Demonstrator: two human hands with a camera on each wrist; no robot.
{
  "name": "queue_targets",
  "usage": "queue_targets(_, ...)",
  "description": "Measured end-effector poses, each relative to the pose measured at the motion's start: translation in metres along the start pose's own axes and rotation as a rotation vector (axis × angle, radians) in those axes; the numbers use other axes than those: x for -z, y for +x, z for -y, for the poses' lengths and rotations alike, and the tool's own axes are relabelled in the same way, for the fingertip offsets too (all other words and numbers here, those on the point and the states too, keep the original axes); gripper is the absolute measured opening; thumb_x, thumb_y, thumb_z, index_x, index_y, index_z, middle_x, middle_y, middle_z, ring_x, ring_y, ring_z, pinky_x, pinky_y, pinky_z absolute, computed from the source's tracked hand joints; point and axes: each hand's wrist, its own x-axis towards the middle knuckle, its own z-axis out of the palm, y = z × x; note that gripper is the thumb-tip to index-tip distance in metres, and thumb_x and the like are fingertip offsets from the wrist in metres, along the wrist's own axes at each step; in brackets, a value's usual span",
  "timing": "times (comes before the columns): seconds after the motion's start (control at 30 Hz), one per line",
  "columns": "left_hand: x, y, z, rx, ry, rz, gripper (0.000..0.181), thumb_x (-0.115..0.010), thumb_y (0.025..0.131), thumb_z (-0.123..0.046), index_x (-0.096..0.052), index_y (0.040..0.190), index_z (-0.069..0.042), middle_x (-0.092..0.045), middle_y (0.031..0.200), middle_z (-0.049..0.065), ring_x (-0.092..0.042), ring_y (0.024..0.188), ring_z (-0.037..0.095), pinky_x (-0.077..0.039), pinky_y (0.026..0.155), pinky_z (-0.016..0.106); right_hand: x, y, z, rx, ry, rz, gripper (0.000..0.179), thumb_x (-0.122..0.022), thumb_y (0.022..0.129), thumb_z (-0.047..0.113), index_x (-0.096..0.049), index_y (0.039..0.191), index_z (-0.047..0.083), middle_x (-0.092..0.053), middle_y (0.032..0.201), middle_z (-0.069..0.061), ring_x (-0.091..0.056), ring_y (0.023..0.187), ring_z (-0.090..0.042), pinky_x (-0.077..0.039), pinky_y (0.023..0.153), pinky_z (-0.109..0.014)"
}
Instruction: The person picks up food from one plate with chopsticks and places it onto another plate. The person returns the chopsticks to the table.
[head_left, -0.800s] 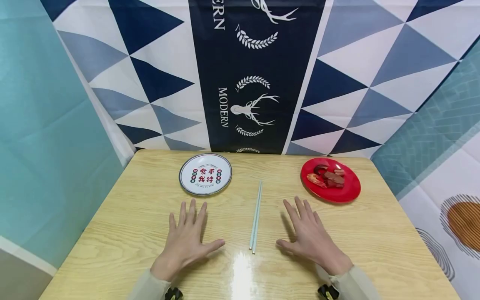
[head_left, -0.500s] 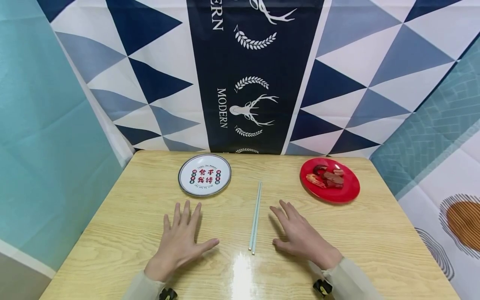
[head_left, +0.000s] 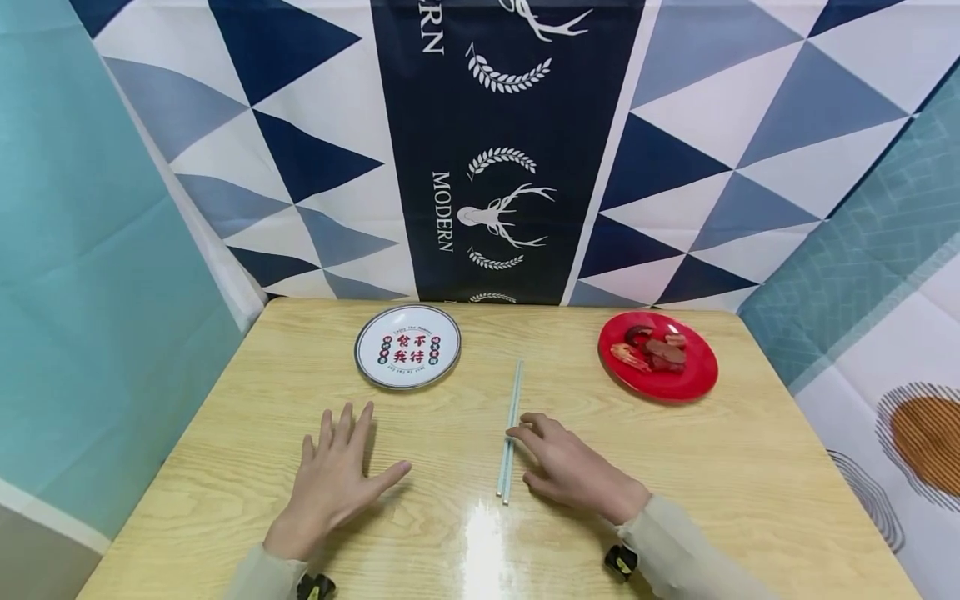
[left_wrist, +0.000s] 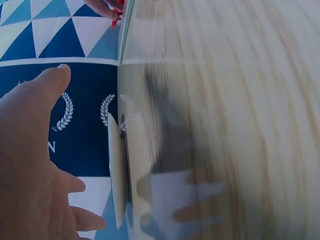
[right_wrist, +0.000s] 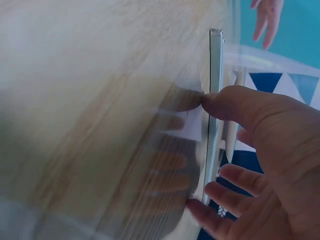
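A pair of pale green chopsticks (head_left: 513,400) lies lengthwise on the wooden table between my hands. My right hand (head_left: 573,471) hovers at their right side, its fingers bent loosely and the index finger reaching over them. In the right wrist view the thumb tip is right at the chopsticks (right_wrist: 216,65), with the other fingertips spread near their farther end; nothing is pinched. My left hand (head_left: 326,487) is held low over the table on the left, fingers spread and thumb out, holding nothing. Its palm side shows in the left wrist view, with the thumb (left_wrist: 52,82) raised.
A white plate (head_left: 408,380) with a dark rim and red lettering sits at the back left. At the back right, a red plate (head_left: 701,367) bears several pieces of meat-like food (head_left: 665,356). A patterned cloth (head_left: 510,125) hangs behind the table.
My right hand has moved left to the chopsticks, its fingers bending more. My left hand has drifted left, away from the chopsticks, still spread. The plates and chopsticks stay in place.
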Motion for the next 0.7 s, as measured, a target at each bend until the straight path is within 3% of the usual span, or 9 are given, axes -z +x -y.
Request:
queue_targets(0.23,0.005,-0.002,0.011,0.034,-0.033,0.018,0.110,-0.050,0.086,-0.085,-0.021,0.165,-0.014,-0.017,0.168,0.027,-0.007,0.154,0.056,-0.009,0.118,0.080,-0.004,0.012,0.009,0.102,-0.011,0.012,0.044,-0.073,0.089,0.001,-0.065,0.132,0.006,-0.060,0.133,-0.020,-0.064,0.116,-0.031,-0.058,0.099,-0.044)
queue_targets(0.43,0.009,-0.007,0.020,0.059,-0.043,0.015,0.109,-0.052,0.087,-0.084,-0.021,0.165,-0.013,-0.016,0.168,0.028,-0.006,0.154,0.057,-0.009,0.117,0.081,-0.009,0.020,0.012,0.203,-0.068,0.008,0.023,-0.070,0.094,0.002,-0.075,0.115,0.009,-0.068,0.122,-0.011,-0.065,0.111,-0.027,-0.058,0.097,-0.040)
queue_targets(0.7,0.011,-0.004,0.025,0.063,-0.052,-0.004,0.109,-0.051,0.087,-0.084,-0.021,0.165,-0.013,-0.013,0.169,0.028,-0.005,0.154,0.057,-0.008,0.117,0.081,-0.008,0.024,0.007,0.242,-0.144,0.010,0.020,-0.072,0.094,0.003,-0.080,0.108,0.015,-0.071,0.117,-0.005,-0.064,0.111,-0.023,-0.057,0.098,-0.036)
